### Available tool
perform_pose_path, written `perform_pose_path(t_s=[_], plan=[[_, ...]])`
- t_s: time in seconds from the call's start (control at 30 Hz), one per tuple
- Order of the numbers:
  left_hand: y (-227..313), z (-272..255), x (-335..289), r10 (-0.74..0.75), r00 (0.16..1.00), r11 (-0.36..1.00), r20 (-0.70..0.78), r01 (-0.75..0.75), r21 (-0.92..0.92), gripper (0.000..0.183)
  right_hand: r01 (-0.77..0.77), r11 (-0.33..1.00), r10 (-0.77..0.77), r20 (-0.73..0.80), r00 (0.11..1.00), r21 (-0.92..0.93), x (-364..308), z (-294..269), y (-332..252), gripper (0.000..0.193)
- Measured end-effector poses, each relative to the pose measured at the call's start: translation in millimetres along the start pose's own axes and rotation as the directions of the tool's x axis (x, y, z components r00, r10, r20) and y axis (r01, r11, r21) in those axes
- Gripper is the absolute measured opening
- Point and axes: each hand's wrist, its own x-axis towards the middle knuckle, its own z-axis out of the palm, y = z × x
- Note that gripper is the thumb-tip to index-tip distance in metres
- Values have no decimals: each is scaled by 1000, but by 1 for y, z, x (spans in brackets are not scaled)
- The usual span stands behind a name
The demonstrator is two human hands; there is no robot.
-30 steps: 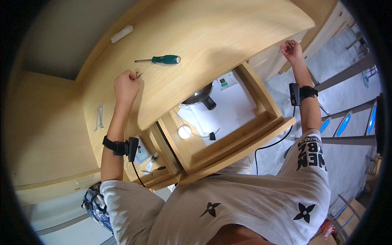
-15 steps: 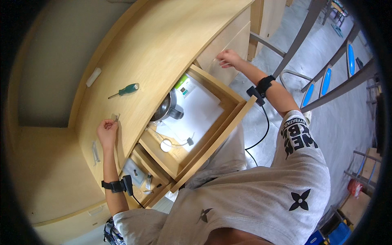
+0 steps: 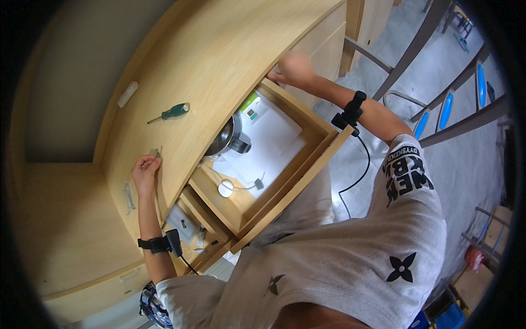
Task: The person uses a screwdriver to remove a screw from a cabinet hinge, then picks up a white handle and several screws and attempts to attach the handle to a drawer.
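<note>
My left hand (image 3: 145, 171) rests on the wooden desktop (image 3: 213, 66), its fingers curled into a pinch. Small metal pieces (image 3: 159, 151) lie at its fingertips; whether one is held is too small to tell. My right hand (image 3: 296, 70) is smeared by motion at the desk's front edge, by the far corner of the open drawer (image 3: 307, 123), its fingers partly hidden. A green-handled screwdriver (image 3: 174, 111) lies on the desktop between the hands. Inside the drawer are a metal pot with a dark handle (image 3: 236, 140), white paper (image 3: 271, 134) and a coiled white cable (image 3: 241, 188).
A smaller open drawer (image 3: 211, 219) with loose items sits to the left. On the desktop lie a white stick-like piece (image 3: 127, 94) and a clear plastic piece (image 3: 129, 197). A metal frame with blue pads (image 3: 446, 111) stands at the right.
My right hand has moved left and slightly down, from the cabinet front to the desk edge by the drawer corner. The left hand stays by the metal pieces.
</note>
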Motion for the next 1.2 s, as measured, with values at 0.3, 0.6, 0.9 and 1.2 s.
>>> perform_pose_path(t_s=[0.3, 0.6, 0.9, 1.2], plan=[[57, 5, -17, -62, 993, 972, 103, 83, -220, 9, 235, 969, -242, -422, 873, -71, -33, -26, -3, 38], [189, 127, -34, 243, 831, 965, 500, -156, -209, 10, 396, 911, -364, -228, 903, 116, -49, -78, 6, 37], [179, 306, 3, 337, 627, 933, 702, -126, -336, 10, 378, 897, -392, 16, 920, 230, -100, -142, 28, 25], [173, 409, 11, 338, 552, 929, 762, -66, -364, 22, 140, 892, -260, 233, 937, 430, -116, -193, 40, 12]])
